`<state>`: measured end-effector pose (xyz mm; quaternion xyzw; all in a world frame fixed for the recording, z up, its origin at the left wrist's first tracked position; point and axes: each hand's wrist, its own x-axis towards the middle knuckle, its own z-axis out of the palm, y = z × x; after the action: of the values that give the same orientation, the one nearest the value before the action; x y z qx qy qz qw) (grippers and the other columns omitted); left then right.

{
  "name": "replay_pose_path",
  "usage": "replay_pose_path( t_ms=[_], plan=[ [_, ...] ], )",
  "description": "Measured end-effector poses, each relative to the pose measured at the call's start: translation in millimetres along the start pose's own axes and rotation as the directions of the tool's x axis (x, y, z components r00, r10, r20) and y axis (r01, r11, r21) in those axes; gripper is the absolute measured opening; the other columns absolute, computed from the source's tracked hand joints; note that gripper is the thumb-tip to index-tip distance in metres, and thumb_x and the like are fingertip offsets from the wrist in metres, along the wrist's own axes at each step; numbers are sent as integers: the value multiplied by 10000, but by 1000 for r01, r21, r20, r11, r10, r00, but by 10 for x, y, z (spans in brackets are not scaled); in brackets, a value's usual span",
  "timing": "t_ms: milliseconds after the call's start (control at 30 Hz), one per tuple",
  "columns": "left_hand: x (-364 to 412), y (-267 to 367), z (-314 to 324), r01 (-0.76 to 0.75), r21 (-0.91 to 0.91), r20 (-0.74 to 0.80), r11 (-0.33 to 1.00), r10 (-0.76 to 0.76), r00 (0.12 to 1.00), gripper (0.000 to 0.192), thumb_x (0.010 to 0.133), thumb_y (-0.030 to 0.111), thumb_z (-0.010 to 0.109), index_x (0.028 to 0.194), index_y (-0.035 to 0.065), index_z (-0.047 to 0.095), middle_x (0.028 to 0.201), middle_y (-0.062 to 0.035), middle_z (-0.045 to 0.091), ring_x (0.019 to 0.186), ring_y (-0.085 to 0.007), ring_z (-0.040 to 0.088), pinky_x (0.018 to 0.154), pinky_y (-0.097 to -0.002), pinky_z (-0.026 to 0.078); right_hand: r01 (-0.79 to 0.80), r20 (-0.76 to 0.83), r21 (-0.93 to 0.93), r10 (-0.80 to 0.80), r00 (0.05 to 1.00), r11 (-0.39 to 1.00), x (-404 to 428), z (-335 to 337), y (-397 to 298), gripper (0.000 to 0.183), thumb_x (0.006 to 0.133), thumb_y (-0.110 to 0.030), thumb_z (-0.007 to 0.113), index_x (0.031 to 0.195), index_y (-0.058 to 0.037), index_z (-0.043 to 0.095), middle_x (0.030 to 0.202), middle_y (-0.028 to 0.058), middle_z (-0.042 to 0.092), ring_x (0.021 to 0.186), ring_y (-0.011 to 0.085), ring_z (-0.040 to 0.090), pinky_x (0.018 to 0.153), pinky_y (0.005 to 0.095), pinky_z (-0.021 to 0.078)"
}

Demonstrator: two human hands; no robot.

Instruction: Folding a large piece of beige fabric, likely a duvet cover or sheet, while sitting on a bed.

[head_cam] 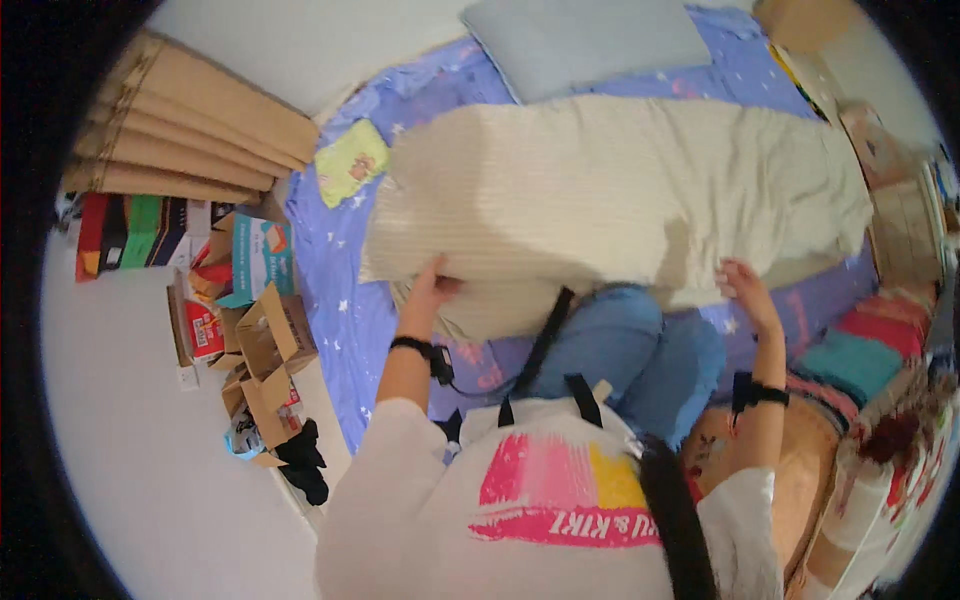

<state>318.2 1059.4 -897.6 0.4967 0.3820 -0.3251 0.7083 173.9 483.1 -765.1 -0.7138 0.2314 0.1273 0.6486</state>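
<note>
A beige striped quilt [600,180], folded into a long strip, lies across the bed before me. My left hand [435,283] is at its near left edge, thumb uppermost; blur hides whether the fingers grip the cloth. Below that hand, a lower layer of the quilt sticks out towards my knees. Near the right part of the front edge is my right hand [744,289], fingers loosely bent and apart, with nothing visible in it. A hand-like shadow falls on the quilt to its left. Both wrists wear black straps.
Under the quilt spreads a blue-purple star-print bedsheet [322,277]. A grey-blue pillow or cushion [585,45] lies at the far side, a yellow-green cloth [352,163] at the left. Open cardboard boxes [274,337] stand left of the bed; folded textiles [862,352] are at the right.
</note>
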Motion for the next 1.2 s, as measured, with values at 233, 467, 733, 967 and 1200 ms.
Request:
replay_pose_path(
  t_ms=[233, 467, 733, 967, 1200],
  plan=[
    [277, 162, 118, -136, 25, -106, 990, 138, 985, 370, 814, 336, 505, 1068, 68, 487, 1055, -119, 528, 921, -271, 514, 749, -405, 454, -73, -204, -81, 55, 977, 994, 136, -284, -1, 306, 844, -284, 522, 1065, -72, 527, 936, 58, 600, 805, 140, 583, 725, 248, 447],
    [97, 247, 532, -1, 83, -413, 997, 35, 910, 377, 823, 327, 470, 1094, 66, 450, 1082, -120, 511, 960, -279, 511, 779, -420, 449, 7, -202, 271, 50, 978, 963, 104, -462, 576, 291, 844, -278, 521, 1060, -83, 535, 942, 47, 603, 810, 139, 584, 734, 259, 455],
    [65, 872, 534, -161, 124, -492, 979, 201, 847, 244, 847, 218, 459, 1009, 46, 519, 932, -95, 572, 830, -229, 558, 688, -361, 469, -74, -200, 793, 373, 906, 604, 375, -1246, 1876, 326, 854, -259, 497, 1118, -67, 497, 974, 65, 579, 825, 157, 573, 773, 284, 457],
    [-367, 728, 1432, -244, 966, 200, 81, 360, 911, 209, 833, 195, 495, 892, -2, 527, 661, -65, 537, 575, -182, 522, 546, -287, 432, 93, -203, 861, 170, 964, 500, 399, -1091, 2219, 417, 837, -294, 524, 1177, -61, 459, 1017, 75, 572, 901, 190, 559, 816, 318, 430],
    [-438, 1024, 1296, -392, 914, 355, 101, 267, 896, 234, 679, 69, 611, 903, 30, 555, 767, -79, 600, 715, -186, 572, 649, -291, 461, 6, -54, 642, 38, 998, 767, 487, -1064, 1687, 667, 747, -429, 620, 1219, -9, 408, 1092, 81, 533, 924, 177, 533, 804, 287, 415]
  ],
)
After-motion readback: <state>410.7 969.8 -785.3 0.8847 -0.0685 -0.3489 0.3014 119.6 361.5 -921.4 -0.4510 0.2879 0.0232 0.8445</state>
